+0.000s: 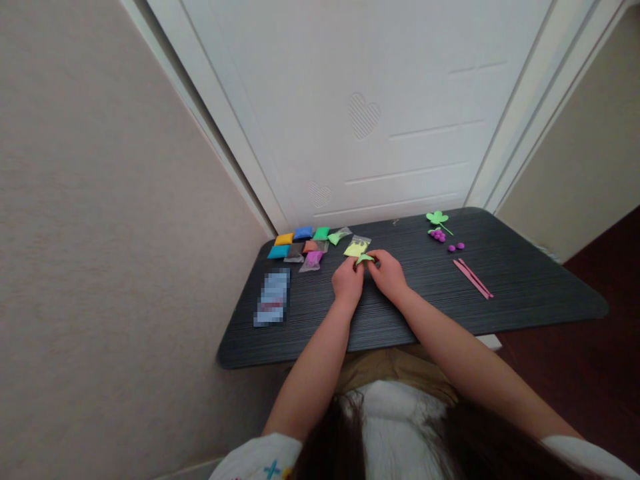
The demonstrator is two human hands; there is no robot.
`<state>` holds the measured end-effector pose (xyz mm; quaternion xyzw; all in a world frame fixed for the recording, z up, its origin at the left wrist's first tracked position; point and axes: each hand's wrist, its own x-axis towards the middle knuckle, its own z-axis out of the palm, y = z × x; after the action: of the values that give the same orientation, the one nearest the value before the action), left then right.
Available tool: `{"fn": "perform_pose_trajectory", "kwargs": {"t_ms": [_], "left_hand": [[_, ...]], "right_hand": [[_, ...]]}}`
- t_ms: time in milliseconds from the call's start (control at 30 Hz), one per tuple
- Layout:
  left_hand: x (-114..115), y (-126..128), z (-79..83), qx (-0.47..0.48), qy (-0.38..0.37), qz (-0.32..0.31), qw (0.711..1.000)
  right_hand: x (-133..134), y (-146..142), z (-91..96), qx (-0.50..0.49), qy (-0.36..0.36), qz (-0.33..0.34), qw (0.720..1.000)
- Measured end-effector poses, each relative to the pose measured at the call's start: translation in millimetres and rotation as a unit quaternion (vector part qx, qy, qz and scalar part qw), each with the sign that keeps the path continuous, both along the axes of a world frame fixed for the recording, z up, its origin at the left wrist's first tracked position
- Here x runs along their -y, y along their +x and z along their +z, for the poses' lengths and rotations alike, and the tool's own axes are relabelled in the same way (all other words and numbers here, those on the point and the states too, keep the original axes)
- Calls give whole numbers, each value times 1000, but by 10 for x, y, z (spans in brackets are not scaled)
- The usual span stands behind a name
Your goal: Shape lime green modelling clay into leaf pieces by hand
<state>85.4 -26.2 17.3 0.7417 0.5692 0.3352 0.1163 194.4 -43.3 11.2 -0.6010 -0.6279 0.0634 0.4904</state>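
Both of my hands meet over the middle of a dark striped table (pixel 525 293). My left hand (pixel 347 280) and my right hand (pixel 387 272) pinch a small flat piece of green clay (pixel 365 259) between their fingertips. Just beyond the fingers lies a yellow clay packet (pixel 355 249). Several more coloured clay packets (pixel 300 245) lie in rows to the left.
A finished green clay leaf shape (pixel 437 218) with purple clay balls (pixel 438 235) lies at the far right, with two more purple bits (pixel 455 247) beside it. Pink modelling sticks (pixel 473 278) lie to the right. A blurred card (pixel 273 297) lies at the left. A white door stands behind the table.
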Motion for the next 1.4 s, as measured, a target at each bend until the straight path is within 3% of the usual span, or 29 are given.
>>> {"fn": "perform_pose_trajectory", "kwargs": {"t_ms": [400, 667, 833, 1033, 1200, 1400], "left_hand": [[-16, -15, -32, -45, -3, -14, 999], [7, -4, -18, -92, 35, 16, 995], [1, 5, -16, -106, 10, 30, 994], [1, -3, -13, -74, -10, 24, 997], [-7, -6, -9, 1, 14, -15, 1000], [-36, -2, -45, 8, 31, -21, 999]], "right_hand": [[20, -7, 15, -6, 11, -8, 1000], [17, -5, 10, -8, 10, -14, 1000], [13, -3, 13, -11, 7, -10, 1000], [9, 5, 18, -18, 7, -16, 1000], [5, 8, 20, -24, 7, -16, 1000], [17, 2, 32, -23, 3, -8, 1000]]}}
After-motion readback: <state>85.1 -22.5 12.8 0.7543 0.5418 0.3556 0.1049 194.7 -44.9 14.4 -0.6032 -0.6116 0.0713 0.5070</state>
